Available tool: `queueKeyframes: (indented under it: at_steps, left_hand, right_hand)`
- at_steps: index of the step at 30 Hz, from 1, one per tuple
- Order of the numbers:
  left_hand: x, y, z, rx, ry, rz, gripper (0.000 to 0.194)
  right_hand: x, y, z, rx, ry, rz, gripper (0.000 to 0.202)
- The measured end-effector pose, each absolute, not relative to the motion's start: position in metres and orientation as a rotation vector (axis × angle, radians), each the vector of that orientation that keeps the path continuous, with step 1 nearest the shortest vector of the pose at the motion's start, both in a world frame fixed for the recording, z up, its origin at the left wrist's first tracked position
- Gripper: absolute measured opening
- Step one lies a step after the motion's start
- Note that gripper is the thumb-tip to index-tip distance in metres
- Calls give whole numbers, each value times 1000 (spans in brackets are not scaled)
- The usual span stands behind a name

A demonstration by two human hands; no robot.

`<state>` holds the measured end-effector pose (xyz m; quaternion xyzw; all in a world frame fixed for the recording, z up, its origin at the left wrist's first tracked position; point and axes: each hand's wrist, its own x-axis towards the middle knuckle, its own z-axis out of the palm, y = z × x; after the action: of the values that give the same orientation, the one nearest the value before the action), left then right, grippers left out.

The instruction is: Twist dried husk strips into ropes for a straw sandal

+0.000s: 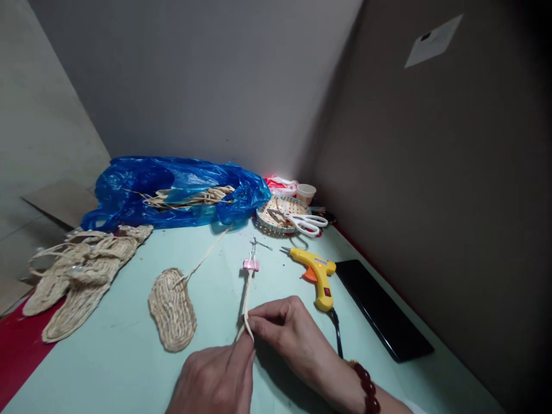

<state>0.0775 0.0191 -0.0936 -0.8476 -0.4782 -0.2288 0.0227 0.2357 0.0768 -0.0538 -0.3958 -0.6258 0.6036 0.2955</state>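
Beige woven straw sandals (81, 307), at least two, lie overlapping at the left; their overlap hides the exact count. To their right, one oval straw sole (172, 310) lies flat on the pale green tabletop (121, 368), a single thin strand (207, 255) running from its upper edge towards one blue plastic bag (125, 178). The bag lies open behind the sole, with a bundle of straw strips (190, 197) inside, too tangled to count.

In front, the left hand (215, 379) pinches the lower part of one pale straw cord (247, 293) with its fingers closed. The cord runs up to one pink binder clip (250, 264), which grips its far end. The right hand (297, 339), one dark red beaded bracelet (366, 388) at its wrist, holds the cord between thumb and forefinger, just beside the left fingertips.

Behind the right hand sits one round woven basket (269, 221), one pair of white-handled scissors (308, 223) across it and one cup (306, 192) just behind. Further right lie one yellow glue gun (321, 273) and one glossy black slab (383, 310).
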Motion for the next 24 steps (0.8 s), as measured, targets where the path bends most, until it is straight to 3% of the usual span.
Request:
queueKeyframes:
  at_steps: [7,11,16,20,24]
  left_hand:
    - [69,17,-93,-2667,-1296,-610,27]
    - [68,25,-67,-2685,-1919,-1105,28]
    - [63,52,-54,-2680,-3195,-1582,28]
    - [62,58,-63,-2634,-3326,-1963,26]
    - [65,53,-66,-2642,-3280,-1665,27]
  right_hand:
    - [233,76,-50,-1080,-1421,1768,16]
    - [232,75,-48,-1130,-1395,1749,16]
    - [235,74,-49,-1046,-1451,1742,21]
    - [237,71,-53,-1127,-1698,1518,23]
    - [241,66,-49,-1223,-1987,1210,25]
